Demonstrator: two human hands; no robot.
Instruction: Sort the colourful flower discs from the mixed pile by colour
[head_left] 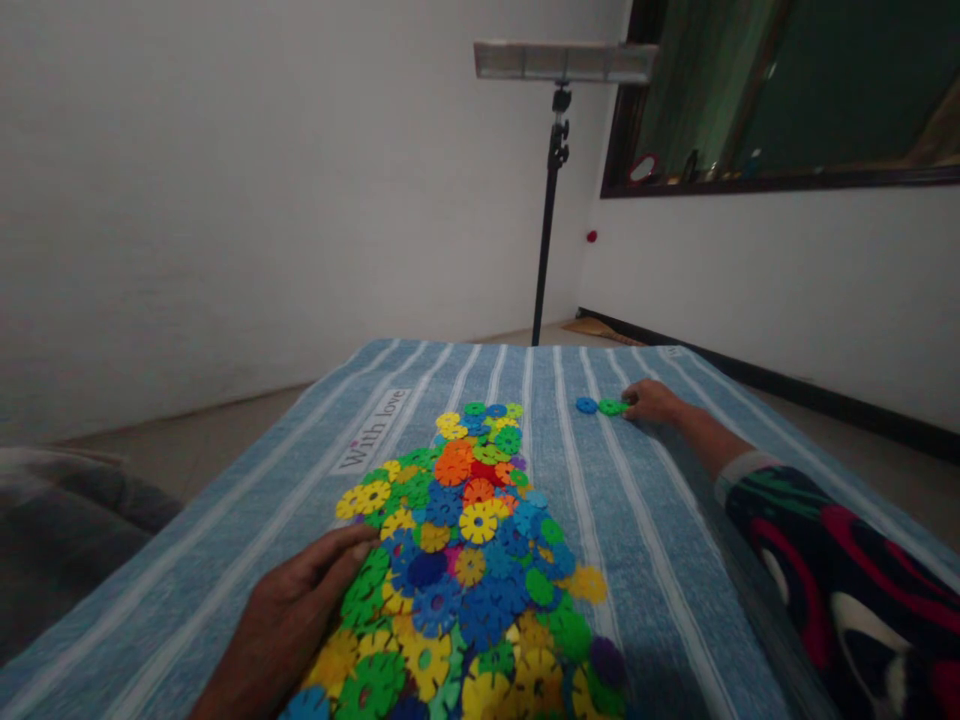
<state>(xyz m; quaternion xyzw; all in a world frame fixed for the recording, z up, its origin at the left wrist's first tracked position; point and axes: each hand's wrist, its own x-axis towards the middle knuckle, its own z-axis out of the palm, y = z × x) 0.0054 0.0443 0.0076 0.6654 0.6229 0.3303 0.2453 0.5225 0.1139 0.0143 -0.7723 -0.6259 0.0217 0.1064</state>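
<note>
A long heap of notched, interlocking plastic discs point(480, 522) in blue, yellow, green, orange, red and purple spreads over the middle of the cloth. My left hand point(300, 600) lies along the heap's left edge, fingers stretched out and touching the discs, gripping none that I can see. Farther off to the right, my right hand point(652, 402) pinches the right edge of a green disc point(612, 407). Flat on the cloth, just left of that one, is a blue disc point(586, 405); the two touch or nearly touch. The fingertips of my right hand are partly hidden.
Under everything is a blue cloth with white stripes point(645, 530), printed "With love" on the left. Beyond the table's far edge stands a black pole point(549, 220) carrying a flat lamp panel point(562, 63). Grey fabric point(67, 540) shows at the lower left. A dark-framed window point(795, 90) is at upper right.
</note>
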